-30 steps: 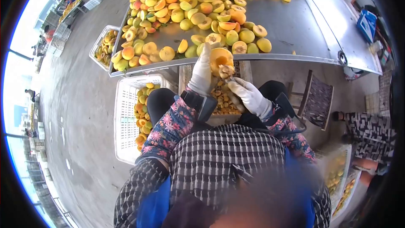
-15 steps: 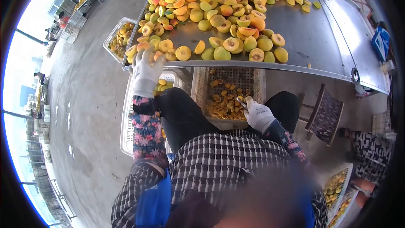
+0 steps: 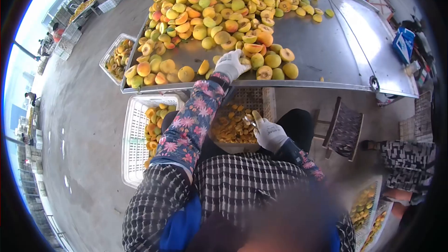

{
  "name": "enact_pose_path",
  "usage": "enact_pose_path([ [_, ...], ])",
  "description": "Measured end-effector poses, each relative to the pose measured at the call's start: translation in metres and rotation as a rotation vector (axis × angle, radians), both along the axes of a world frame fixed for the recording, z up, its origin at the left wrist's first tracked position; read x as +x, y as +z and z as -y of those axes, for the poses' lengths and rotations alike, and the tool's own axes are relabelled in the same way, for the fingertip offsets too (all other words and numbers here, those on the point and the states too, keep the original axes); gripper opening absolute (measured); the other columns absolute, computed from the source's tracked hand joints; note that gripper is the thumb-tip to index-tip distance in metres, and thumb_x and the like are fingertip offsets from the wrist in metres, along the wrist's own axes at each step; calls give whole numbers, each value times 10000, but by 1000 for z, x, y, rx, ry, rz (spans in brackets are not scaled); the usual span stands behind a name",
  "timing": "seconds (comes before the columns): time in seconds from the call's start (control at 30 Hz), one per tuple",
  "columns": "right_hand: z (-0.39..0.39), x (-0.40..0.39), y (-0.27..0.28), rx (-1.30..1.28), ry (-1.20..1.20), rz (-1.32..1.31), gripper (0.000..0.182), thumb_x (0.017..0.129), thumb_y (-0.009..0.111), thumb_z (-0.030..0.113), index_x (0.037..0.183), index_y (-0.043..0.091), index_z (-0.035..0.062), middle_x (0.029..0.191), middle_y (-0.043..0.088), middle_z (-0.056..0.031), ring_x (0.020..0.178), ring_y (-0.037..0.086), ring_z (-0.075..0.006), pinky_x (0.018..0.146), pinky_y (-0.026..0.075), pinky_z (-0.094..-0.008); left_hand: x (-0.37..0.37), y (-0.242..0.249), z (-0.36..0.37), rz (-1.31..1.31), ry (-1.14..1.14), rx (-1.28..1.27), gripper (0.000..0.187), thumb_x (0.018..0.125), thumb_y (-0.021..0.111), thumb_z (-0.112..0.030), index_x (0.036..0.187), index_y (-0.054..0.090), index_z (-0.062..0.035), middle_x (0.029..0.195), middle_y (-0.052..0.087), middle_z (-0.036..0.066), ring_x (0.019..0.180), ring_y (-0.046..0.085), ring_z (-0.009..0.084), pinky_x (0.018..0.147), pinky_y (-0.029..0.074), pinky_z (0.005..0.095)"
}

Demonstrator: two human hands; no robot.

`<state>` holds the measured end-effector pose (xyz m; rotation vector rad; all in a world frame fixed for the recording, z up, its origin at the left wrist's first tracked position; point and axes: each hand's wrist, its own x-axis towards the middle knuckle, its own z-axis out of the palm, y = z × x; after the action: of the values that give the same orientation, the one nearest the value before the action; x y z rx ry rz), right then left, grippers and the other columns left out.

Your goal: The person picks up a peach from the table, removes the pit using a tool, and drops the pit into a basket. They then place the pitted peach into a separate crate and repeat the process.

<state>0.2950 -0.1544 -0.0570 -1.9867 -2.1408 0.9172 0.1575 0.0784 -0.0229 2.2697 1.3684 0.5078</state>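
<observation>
My left hand [image 3: 232,65], in a white glove, reaches over the table's front edge with its fingers curled around a peach half [image 3: 244,60]. Other peach halves [image 3: 264,73] lie to its right, cut faces partly showing. My right hand [image 3: 271,135], also gloved, is closed on a small shiny metal tool [image 3: 250,120] above a crate [image 3: 269,102] between my knees. Small orange-brown pieces [image 3: 229,128] lie in that crate. The tool's exact shape is too small to tell.
A large heap of peach halves [image 3: 200,7] covers much of the metal table [image 3: 322,46]. White crates of fruit stand at the left [image 3: 130,135] and beyond the table corner [image 3: 106,60]. A woven stool [image 3: 345,128] stands right; another person's legs [image 3: 406,163] show farther right.
My left hand has moved right along the table edge from the left corner to the halves near the middle. My right hand stays low over the crate with the tool. The view has shifted slightly.
</observation>
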Motion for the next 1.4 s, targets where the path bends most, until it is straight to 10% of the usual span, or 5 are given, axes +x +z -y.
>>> enact_pose_path([
  [0.13, -4, 16, 17, 96, -102, -94, 513, 933, 497, 277, 1392, 388, 76, 991, 637, -253, 872, 632, -419, 762, 500, -480, 3, 4, 9, 631, 255, -269, 356, 854, 691, -262, 1079, 532, -36, 1008, 649, 112, 996, 635, 230, 804, 533, 356],
  [0.17, -5, 15, 33, 179, -123, -92, 464, 925, 524, 252, 1343, 443, 69, 932, 641, -254, 835, 628, -433, 717, 503, -484, -2, 16, 26, 1146, 168, -544, 331, 917, 632, -190, 1175, 482, -47, 1002, 627, 104, 1012, 627, 237, 803, 557, 360],
  [0.4, -39, 1, 84, 719, -152, -350, 380, 911, 568, 202, 1227, 475, 13, 892, 639, -222, 782, 622, -419, 662, 504, -467, -11, 45, 80, 1774, -100, -1224, 422, 984, 523, -390, 1171, 518, -12, 1072, 616, 131, 1031, 610, 278, 907, 515, 417],
  [0.73, -45, -14, 73, 524, -90, 93, 503, 855, 581, 191, 1264, 411, -47, 919, 642, -192, 771, 653, -371, 672, 520, -451, 1, 60, 111, 1654, 226, -1033, 372, 961, 543, -443, 1044, 504, -83, 1066, 604, 124, 1001, 616, 285, 870, 526, 432],
  [1.4, -34, -19, 79, 354, -74, -81, 353, 870, 570, 216, 1109, 438, -7, 920, 649, -223, 828, 652, -396, 709, 518, -463, 10, 55, 135, 1592, 320, -805, 392, 991, 494, -424, 962, 576, -42, 874, 619, 94, 783, 629, 229, 729, 538, 341],
])
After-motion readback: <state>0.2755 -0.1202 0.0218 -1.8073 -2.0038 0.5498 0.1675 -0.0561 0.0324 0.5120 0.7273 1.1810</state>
